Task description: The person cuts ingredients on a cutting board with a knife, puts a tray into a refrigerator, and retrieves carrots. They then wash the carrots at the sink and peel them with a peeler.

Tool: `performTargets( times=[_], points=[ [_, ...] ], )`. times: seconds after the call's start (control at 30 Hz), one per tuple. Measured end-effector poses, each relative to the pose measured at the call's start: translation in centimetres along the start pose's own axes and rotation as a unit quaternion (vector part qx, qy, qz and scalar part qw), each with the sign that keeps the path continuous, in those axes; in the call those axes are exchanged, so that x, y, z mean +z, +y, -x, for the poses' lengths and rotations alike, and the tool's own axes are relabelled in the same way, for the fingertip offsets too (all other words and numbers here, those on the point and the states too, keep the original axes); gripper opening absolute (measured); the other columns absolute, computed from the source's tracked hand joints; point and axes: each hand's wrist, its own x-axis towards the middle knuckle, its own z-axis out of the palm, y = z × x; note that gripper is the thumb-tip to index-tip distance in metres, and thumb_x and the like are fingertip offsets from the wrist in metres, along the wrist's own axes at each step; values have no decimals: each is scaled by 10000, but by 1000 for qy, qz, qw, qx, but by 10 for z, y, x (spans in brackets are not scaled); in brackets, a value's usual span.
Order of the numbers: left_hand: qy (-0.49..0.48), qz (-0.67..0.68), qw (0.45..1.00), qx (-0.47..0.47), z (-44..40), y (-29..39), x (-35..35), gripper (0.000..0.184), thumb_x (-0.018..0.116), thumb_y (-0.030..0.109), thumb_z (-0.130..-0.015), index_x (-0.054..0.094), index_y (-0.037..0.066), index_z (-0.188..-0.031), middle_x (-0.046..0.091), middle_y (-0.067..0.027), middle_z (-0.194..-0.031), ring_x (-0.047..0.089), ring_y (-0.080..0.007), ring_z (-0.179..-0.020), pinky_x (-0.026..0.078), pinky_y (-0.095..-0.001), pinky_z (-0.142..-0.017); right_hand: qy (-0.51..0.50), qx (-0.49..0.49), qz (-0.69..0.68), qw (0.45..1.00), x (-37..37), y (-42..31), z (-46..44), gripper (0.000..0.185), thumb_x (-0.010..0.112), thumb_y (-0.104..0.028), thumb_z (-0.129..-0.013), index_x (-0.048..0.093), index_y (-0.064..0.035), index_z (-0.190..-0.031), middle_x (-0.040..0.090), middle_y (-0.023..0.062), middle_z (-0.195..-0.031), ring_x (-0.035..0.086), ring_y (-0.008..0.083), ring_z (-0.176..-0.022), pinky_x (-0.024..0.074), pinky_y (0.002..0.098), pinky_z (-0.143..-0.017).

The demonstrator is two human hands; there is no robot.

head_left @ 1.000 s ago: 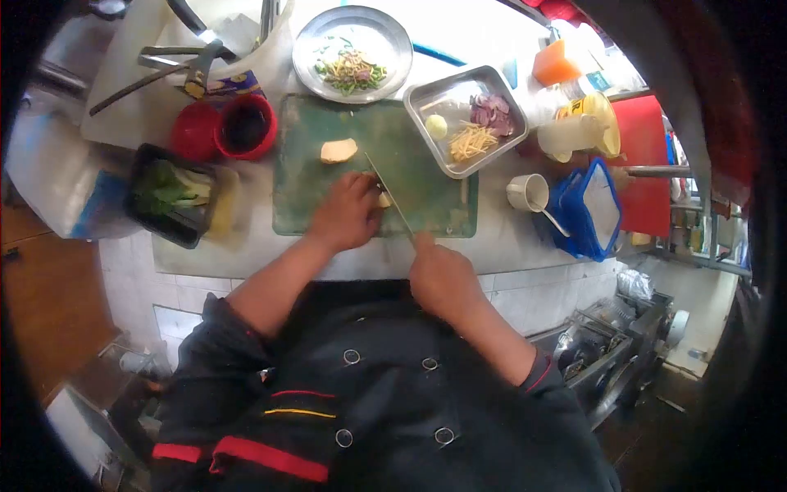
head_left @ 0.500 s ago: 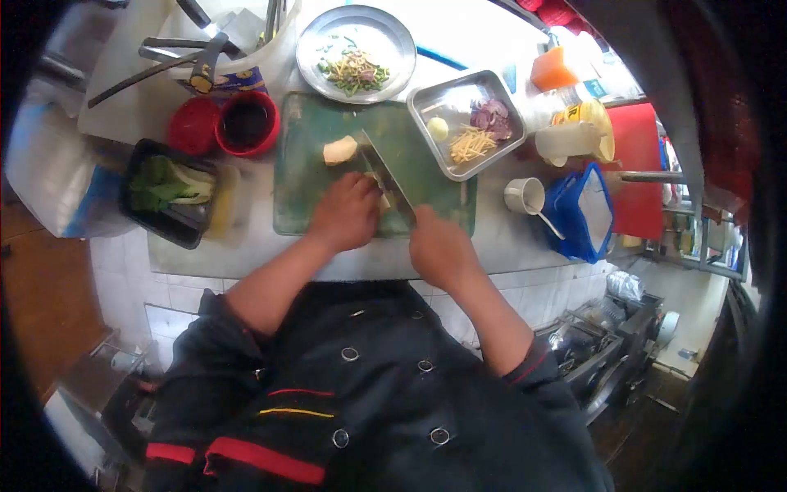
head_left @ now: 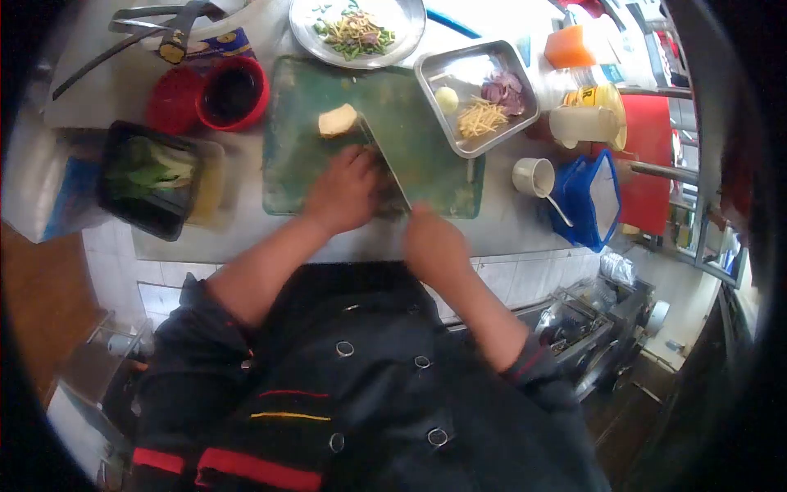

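My right hand (head_left: pixel 434 239) is closed round the handle of a kitchen knife (head_left: pixel 390 166). The blade slants up and left over a green cutting board (head_left: pixel 447 184), seen nearly edge-on. Just left of the blade, my left hand (head_left: pixel 344 190) presses down on the board with curled fingers. Whatever lies under those fingertips is hidden and dark. A pale peeled chunk (head_left: pixel 337 121), perhaps ginger, rests on the board beyond my left fingers, touched by neither hand.
A steel tray (head_left: pixel 448 72) holds thin pale strips, purple onion pieces and a pale round piece. A metal plate (head_left: pixel 307 37) carries cut vegetables. Red bowls (head_left: pixel 261 97) and a black container (head_left: pixel 111 180) with leafy greens stand left. At right are a white cup (head_left: pixel 525 175) and blue container (head_left: pixel 570 205).
The whole view has shifted, so the board and dishes sit higher in the picture. The knife blade has turned more edge-on. Both hands remain in about the same place on the board.
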Motion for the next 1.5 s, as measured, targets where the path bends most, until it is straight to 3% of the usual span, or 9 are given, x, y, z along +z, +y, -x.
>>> performTargets(
  times=[0.27, 0.37, 0.47, 0.7, 0.97, 1.17, 1.37, 1.43, 1.5],
  points=[
    [-5, -27, 999, -17, 0, 1, -4, 283, 598, 125, -726, 623, 15, -986, 566, -137, -1106, 501, -310, -1065, 459, -400, -887, 36, -55, 11, 998, -29, 2, -18, 146, 434, -75, -824, 474, 3, -940, 624, 261, -786, 616, 439, -783, 481, 523, -701],
    [11, 12, 1000, -8, 5, -2, 5, 366, 627, 160, -713, 600, -4, -1039, 552, -177, -1127, 469, -368, -1105, 414, -440, -956, 9, -10, -4, 1000, -46, -9, 6, 194, 450, -127, -854, 457, 10, -993, 621, 254, -820, 595, 442, -804, 454, 527, -734],
    [58, -12, 998, 14, 0, 1, -1, 247, 591, 109, -722, 632, 12, -946, 574, -141, -1080, 497, -314, -1074, 475, -402, -863, -39, 13, -3, 999, -46, -15, 16, 203, 459, -132, -856, 449, 2, -1008, 618, 254, -813, 586, 455, -800, 444, 536, -737],
    [38, -33, 999, 8, 1, 4, -3, 257, 601, 130, -706, 636, 20, -935, 577, -126, -1079, 497, -304, -1071, 486, -392, -846, 41, -19, -16, 999, 3, -4, -13, 192, 447, -73, -816, 460, 9, -989, 626, 264, -806, 610, 449, -785, 478, 530, -711],
    [17, -5, 1000, -1, 4, -2, -3, 201, 592, 122, -711, 631, 25, -882, 580, -122, -988, 517, -293, -1026, 489, -391, -836, 52, -46, 8, 998, -30, -7, -10, 197, 428, -85, -837, 473, 0, -1010, 628, 277, -865, 607, 454, -827, 464, 540, -759],
    [86, -3, 996, 30, 3, -2, 0, 208, 587, 120, -715, 630, 22, -894, 582, -120, -983, 523, -297, -992, 489, -390, -825, -43, 64, 19, 997, -44, -27, 20, 185, 444, -88, -830, 489, 3, -985, 627, 276, -852, 608, 445, -836, 463, 532, -761],
    [43, 20, 999, 3, 5, -3, 8, 219, 587, 143, -725, 637, 41, -913, 587, -112, -1013, 519, -300, -1012, 489, -393, -828, 5, 30, -20, 999, 7, -5, -11, 239, 456, -128, -854, 485, 30, -1031, 613, 285, -878, 589, 450, -850, 451, 523, -760],
    [53, -21, 998, 6, 4, -2, 4, 225, 594, 154, -723, 639, 49, -918, 587, -110, -1013, 515, -301, -1010, 488, -396, -826, 68, -86, 2, 994, 9, -3, -26, 199, 450, -103, -825, 487, 18, -979, 620, 292, -867, 604, 454, -837, 466, 527, -766],
    [48, -30, 998, 12, 2, 1, -1, 223, 595, 155, -725, 638, 44, -913, 587, -109, -1011, 513, -298, -1011, 489, -397, -826, 67, -59, -12, 996, -11, -7, -28, 195, 454, -93, -821, 489, 18, -977, 621, 290, -869, 604, 455, -839, 467, 525, -767]
  ],
)
